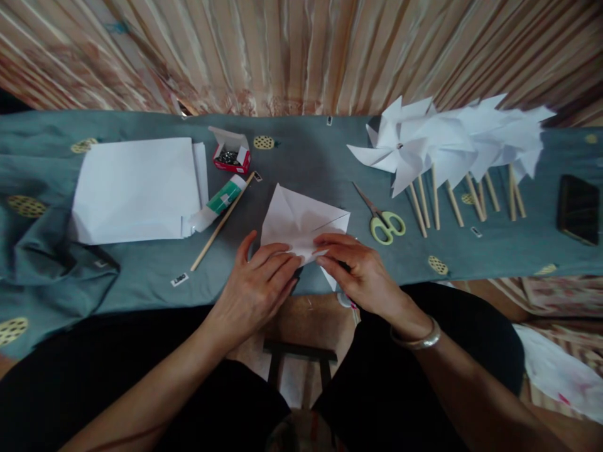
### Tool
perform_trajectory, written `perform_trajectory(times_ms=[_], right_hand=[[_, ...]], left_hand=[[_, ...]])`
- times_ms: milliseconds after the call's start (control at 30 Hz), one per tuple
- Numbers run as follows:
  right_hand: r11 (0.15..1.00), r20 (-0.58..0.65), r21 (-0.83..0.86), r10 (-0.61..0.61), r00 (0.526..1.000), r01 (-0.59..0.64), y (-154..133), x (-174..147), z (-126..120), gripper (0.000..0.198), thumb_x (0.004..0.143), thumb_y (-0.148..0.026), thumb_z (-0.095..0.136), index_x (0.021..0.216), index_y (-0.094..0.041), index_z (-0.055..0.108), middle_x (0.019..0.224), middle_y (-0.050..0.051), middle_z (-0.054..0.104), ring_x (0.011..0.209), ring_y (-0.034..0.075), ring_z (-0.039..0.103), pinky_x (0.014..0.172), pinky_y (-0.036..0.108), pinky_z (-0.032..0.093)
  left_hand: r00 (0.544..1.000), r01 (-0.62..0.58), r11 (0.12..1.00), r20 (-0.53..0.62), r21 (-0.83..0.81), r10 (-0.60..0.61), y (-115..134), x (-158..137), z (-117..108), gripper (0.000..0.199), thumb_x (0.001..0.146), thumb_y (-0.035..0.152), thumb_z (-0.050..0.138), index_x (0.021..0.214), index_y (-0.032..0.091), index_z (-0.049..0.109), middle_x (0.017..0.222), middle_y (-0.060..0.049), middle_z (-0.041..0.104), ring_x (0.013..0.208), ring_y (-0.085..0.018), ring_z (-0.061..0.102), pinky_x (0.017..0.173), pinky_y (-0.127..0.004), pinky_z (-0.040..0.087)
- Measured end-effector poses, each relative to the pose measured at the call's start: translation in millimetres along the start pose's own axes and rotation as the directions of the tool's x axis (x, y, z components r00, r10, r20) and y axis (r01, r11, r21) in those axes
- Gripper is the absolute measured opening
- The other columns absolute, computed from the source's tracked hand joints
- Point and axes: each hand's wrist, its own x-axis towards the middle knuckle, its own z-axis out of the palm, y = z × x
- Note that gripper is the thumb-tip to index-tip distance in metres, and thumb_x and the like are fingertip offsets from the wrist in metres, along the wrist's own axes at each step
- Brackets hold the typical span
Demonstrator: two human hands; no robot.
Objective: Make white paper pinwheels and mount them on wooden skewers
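A white paper square with slits cut in from its corners lies near the table's front edge, one corner flap hanging over it. My left hand rests on the near left part of the paper, fingers stretched out along it and thumb apart. With thumb and fingertips, my right hand pinches a near flap of the same sheet. Green-handled scissors lie to the right of the paper, not touched. To the left are a wooden stick and a green and white glue tube.
A stack of white paper lies at the left. Behind the glue stands an open red box of small metal pins. Several finished paper pinwheels on sticks lie at the back right, near a dark phone. Pleated curtain hangs behind.
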Motion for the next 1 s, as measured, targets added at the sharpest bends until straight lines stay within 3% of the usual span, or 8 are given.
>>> perform_trajectory(times_ms=[233,333,500,700,867,1000], right_hand=[[0.988,-0.089,0.089,0.135,0.987,-0.127,-4,4,11,0.011,0.09,-0.02,0.059,0.094,-0.019,0.069,0.088,0.004,0.072,0.082,0.018,0.067,0.077,0.031,0.052],[0.986,-0.096,0.076,0.155,0.983,-0.148,-6,4,13,0.01,0.089,-0.021,0.059,0.091,-0.019,0.069,0.084,0.002,0.071,0.075,0.016,0.065,0.072,0.029,0.051],[0.974,-0.056,0.147,0.184,0.981,-0.174,-8,2,14,0.019,0.088,-0.022,0.061,0.107,-0.019,0.065,0.092,0.003,0.071,0.074,0.014,0.065,0.07,0.026,0.051],[0.934,-0.09,0.259,0.277,0.957,-0.246,-6,2,15,0.017,0.084,-0.024,0.066,0.101,-0.022,0.067,0.084,-0.001,0.07,0.07,0.012,0.064,0.065,0.023,0.05],[0.941,-0.171,0.192,0.312,0.935,-0.279,-6,6,17,0.009,0.083,-0.021,0.065,0.092,-0.021,0.067,0.079,-0.001,0.07,0.066,0.012,0.063,0.063,0.024,0.05],[0.964,-0.198,0.031,0.264,0.944,-0.263,-9,6,17,0.009,0.085,-0.021,0.064,0.092,-0.019,0.067,0.079,0.0,0.07,0.064,0.013,0.062,0.064,0.025,0.05]], left_hand=[[1.0,0.003,1.0,0.03,-0.019,-0.002,4,-2,2,0.048,0.091,0.009,0.051,0.138,0.016,0.041,0.105,-0.007,0.073,0.106,-0.02,0.063,0.112,-0.056,0.026],[1.0,-0.009,0.999,0.019,-0.036,0.009,3,-3,2,0.04,0.092,0.011,0.051,0.132,0.018,0.048,0.1,-0.004,0.073,0.108,-0.02,0.062,0.111,-0.056,0.028],[1.0,0.022,0.997,-0.006,-0.076,-0.023,1,1,1,0.031,0.091,0.011,0.052,0.122,0.015,0.056,0.1,-0.008,0.072,0.107,-0.023,0.062,0.109,-0.056,0.032],[0.999,0.051,0.997,0.015,-0.06,-0.05,1,3,-1,0.043,0.091,0.011,0.051,0.134,0.014,0.047,0.105,-0.01,0.071,0.104,-0.022,0.062,0.106,-0.056,0.035],[1.0,0.005,0.998,0.019,-0.055,-0.004,-1,2,0,0.037,0.09,0.011,0.054,0.127,0.017,0.055,0.105,-0.007,0.073,0.107,-0.023,0.062,0.11,-0.059,0.029],[1.0,0.005,0.998,0.014,-0.061,-0.004,-2,4,3,0.03,0.09,0.011,0.056,0.119,0.015,0.06,0.105,-0.007,0.073,0.108,-0.024,0.061,0.109,-0.06,0.03]])
